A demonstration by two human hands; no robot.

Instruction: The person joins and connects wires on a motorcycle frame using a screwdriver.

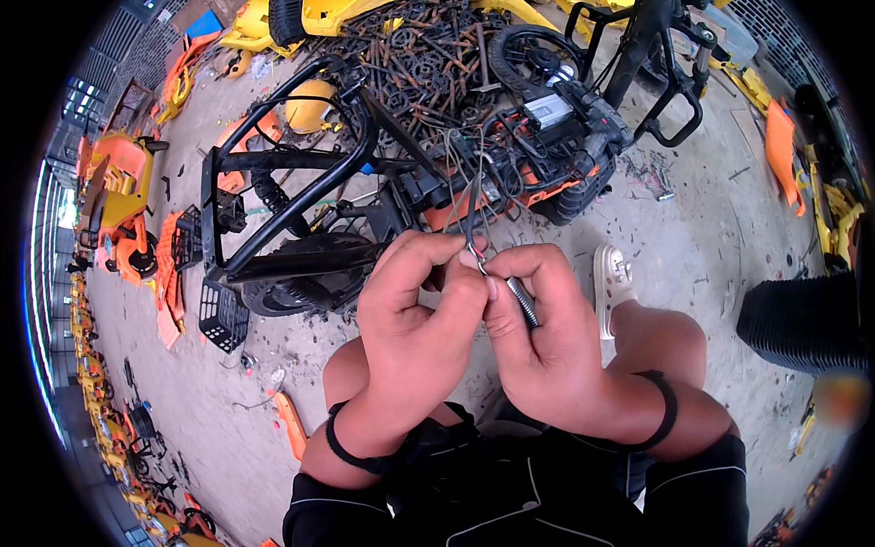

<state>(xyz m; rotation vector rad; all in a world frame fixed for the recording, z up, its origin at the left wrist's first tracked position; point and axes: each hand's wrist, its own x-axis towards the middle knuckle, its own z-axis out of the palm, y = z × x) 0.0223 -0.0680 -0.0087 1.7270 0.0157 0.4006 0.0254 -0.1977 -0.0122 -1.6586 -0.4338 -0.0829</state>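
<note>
My left hand (417, 314) pinches the end of a thin dark cable (471, 219), where short red and pale strands show at the fingertips. My right hand (545, 333) is closed around a metal coil spring (522, 302), its thumb and forefinger meeting the left fingertips. The spring's hooked upper end seems to touch the cable; the fingers partly hide the contact. Beyond my hands, the cable runs up to a tangle of loose wires (483, 155) on a partly stripped scooter (547, 150). Its black tubular frame (305, 214) lies on the left side.
A heap of rusty metal parts (410, 73) lies behind the scooter. A black crate (224, 314) and orange panels (169, 273) are on the left. Black ribbed pieces (802, 321) stand at the right. Small debris is scattered over the concrete floor (711, 255).
</note>
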